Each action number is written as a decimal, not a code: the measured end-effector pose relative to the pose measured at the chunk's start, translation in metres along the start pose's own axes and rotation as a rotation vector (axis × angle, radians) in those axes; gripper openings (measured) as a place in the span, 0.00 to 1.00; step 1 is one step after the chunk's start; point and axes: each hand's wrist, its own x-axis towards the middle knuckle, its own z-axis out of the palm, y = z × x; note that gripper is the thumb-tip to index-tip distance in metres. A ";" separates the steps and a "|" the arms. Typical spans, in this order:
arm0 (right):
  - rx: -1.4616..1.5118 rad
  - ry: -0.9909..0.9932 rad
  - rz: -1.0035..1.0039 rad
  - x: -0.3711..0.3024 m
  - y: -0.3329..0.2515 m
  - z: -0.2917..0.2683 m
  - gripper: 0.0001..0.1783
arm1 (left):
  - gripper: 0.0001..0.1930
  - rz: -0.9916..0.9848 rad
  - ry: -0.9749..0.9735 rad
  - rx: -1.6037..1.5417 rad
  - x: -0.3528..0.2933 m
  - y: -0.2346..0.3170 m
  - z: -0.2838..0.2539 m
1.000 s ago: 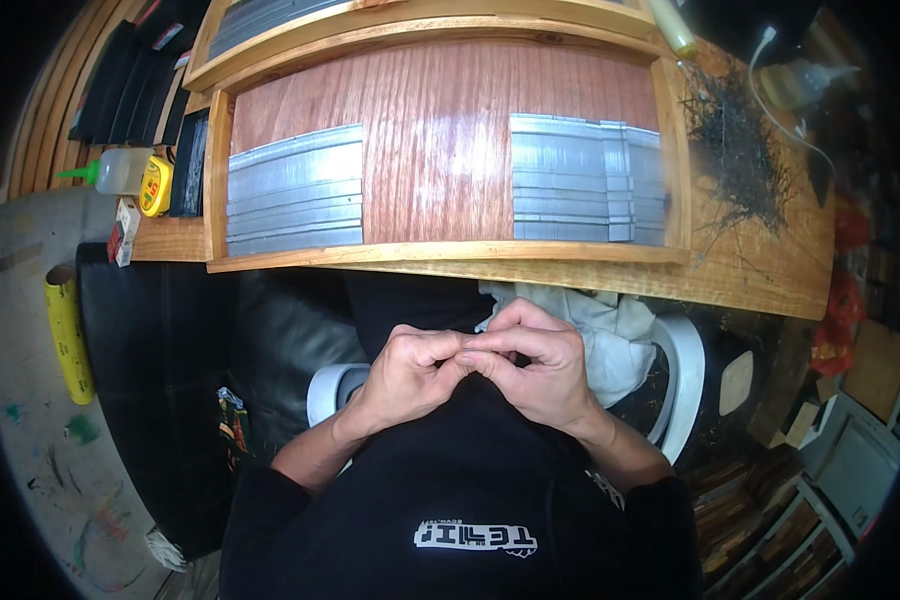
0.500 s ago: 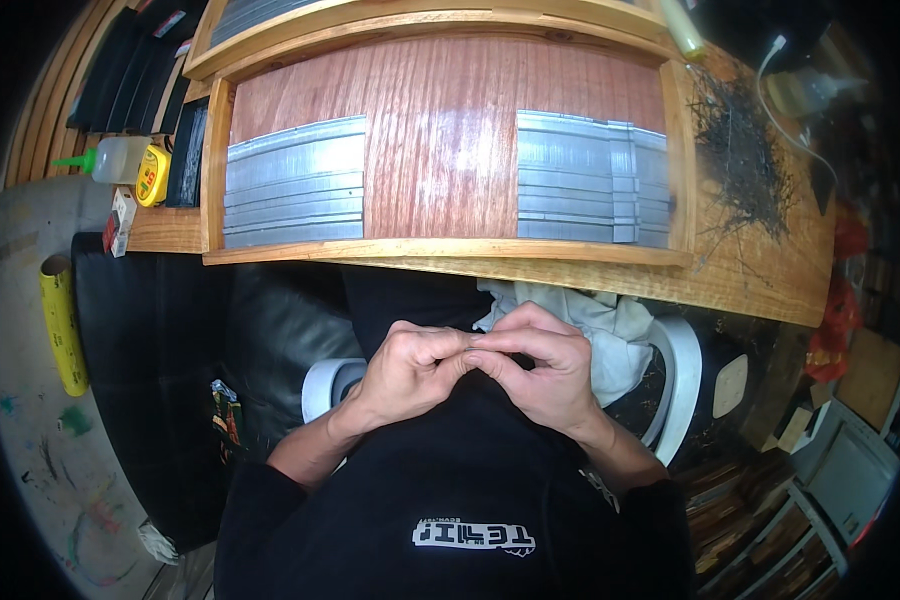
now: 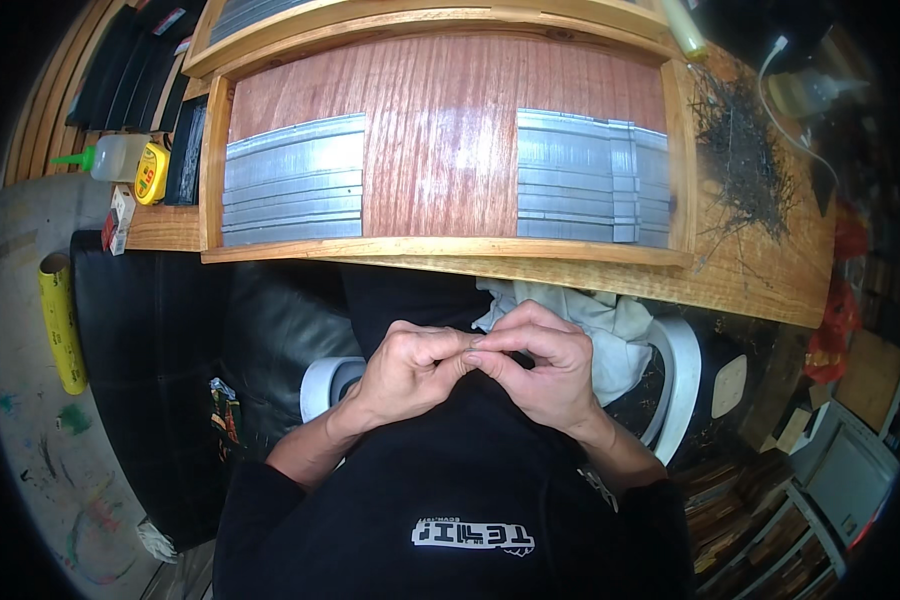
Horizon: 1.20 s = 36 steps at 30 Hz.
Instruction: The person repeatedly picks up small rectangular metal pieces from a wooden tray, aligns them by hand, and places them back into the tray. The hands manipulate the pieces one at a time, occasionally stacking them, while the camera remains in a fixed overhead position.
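Observation:
My left hand (image 3: 410, 368) and my right hand (image 3: 542, 362) meet fingertip to fingertip above my lap. Thumb and index finger of each are pinched together, and whatever lies between them is too small to make out. Past the hands, on the table, stands a shallow wooden tray (image 3: 450, 250) with a reddish wood-grain base. Grey metal-looking strips lie stacked in it as a left group (image 3: 295, 178) and a right group (image 3: 580, 178). Neither hand touches the tray or the strips.
A heap of thin dark pins or wires (image 3: 745, 160) covers the table's right end. At its left are a green-tipped bottle (image 3: 118, 158) and a yellow container (image 3: 152, 174). A white cloth (image 3: 600, 335) hangs by the white chair arm (image 3: 682, 380). A yellow roll (image 3: 62, 325) stands far left.
Both hands keep the same pinch in almost the same place. The view has shifted very slightly; nothing else visibly differs.

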 end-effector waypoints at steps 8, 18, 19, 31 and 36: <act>0.007 0.003 -0.015 0.000 0.001 -0.001 0.08 | 0.09 0.010 0.013 -0.014 -0.001 -0.003 0.001; -0.049 -0.017 -0.040 0.002 -0.002 -0.005 0.08 | 0.08 -0.024 0.000 -0.038 0.001 0.002 0.004; -0.061 -0.017 -0.049 0.002 -0.003 -0.006 0.08 | 0.08 -0.043 -0.019 -0.024 0.001 0.003 0.002; -0.063 0.043 -0.028 0.000 -0.008 -0.009 0.08 | 0.08 -0.045 0.010 -0.077 0.004 0.004 0.008; -0.213 0.056 -0.054 0.003 -0.040 -0.036 0.08 | 0.11 0.094 0.103 -0.017 0.011 0.014 0.012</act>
